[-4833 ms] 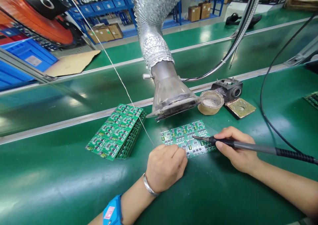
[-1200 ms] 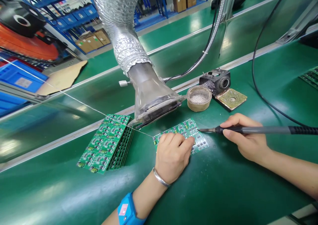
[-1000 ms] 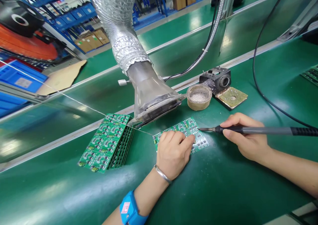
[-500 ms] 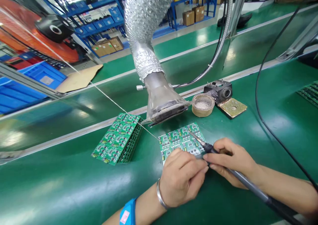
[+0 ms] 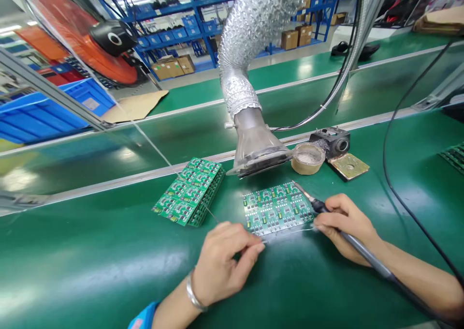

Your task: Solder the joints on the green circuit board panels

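My left hand [image 5: 229, 262] has thumb and forefinger pinched on a thin solder wire [image 5: 290, 231], below the near left corner of a green circuit board panel [image 5: 278, 209]. A length of the wire stretches across to the fingers of my right hand [image 5: 348, 230]. That hand is closed around a soldering iron [image 5: 367, 257], whose tip points up and left at the panel's far right corner. Whether the tip touches the board I cannot tell. To the left stands a slightly fanned stack of similar panels [image 5: 192, 189].
A fume extraction hood [image 5: 259, 142] on a foil duct hangs just behind the panel. Right of it sit a round tub [image 5: 308, 160] and a soldering iron stand [image 5: 335, 144] with a yellowish sponge [image 5: 350, 166]. A black cable [image 5: 387, 159] loops down the right side.
My left hand has moved left, away from my right hand, and a length of solder wire now spans between them. The iron's tip has shifted toward the panel's far right corner.
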Demonstrator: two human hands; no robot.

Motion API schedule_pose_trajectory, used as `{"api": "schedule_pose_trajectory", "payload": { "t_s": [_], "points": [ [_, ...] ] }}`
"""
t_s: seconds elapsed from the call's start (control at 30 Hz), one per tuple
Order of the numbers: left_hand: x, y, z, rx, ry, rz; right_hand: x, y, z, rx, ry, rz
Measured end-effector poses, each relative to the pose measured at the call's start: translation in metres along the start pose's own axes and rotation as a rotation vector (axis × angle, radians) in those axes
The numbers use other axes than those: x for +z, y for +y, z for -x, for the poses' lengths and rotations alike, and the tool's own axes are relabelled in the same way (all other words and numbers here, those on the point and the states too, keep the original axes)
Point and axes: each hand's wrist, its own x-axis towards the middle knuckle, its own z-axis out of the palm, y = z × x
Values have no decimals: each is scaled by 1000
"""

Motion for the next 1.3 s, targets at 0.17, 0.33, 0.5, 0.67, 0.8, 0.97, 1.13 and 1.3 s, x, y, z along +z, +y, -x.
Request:
{"api": "schedule_pose_trajectory", "payload": {
  "t_s": [0.17, 0.33, 0.5, 0.67, 0.8, 0.97, 1.13, 1.3],
  "points": [
    [16, 7, 27, -189, -126, 132, -4, 9, -5, 100, 132, -11],
    [17, -20, 18, -160, 66, -80, -4, 6, -5, 61, 78, 10],
    [16, -38, 5, -212, -34, -143, 2, 6, -2, -23, -69, 149],
    [6, -22, 13, -287, -78, -42, 3, 12, 0, -42, 23, 293],
    [9, -17, 18, -276, -38, 2, 1, 4, 1, -56, -10, 242],
    [16, -21, 12, -124, -64, 75, 1, -6, 1, -161, -255, 111],
    [18, -7, 14, -4, -198, 126, -3, 9, 0, -150, -166, 183],
    [18, 2, 18, 66, -190, 148, -3, 11, 3, -86, -101, 198]
  ]
}}
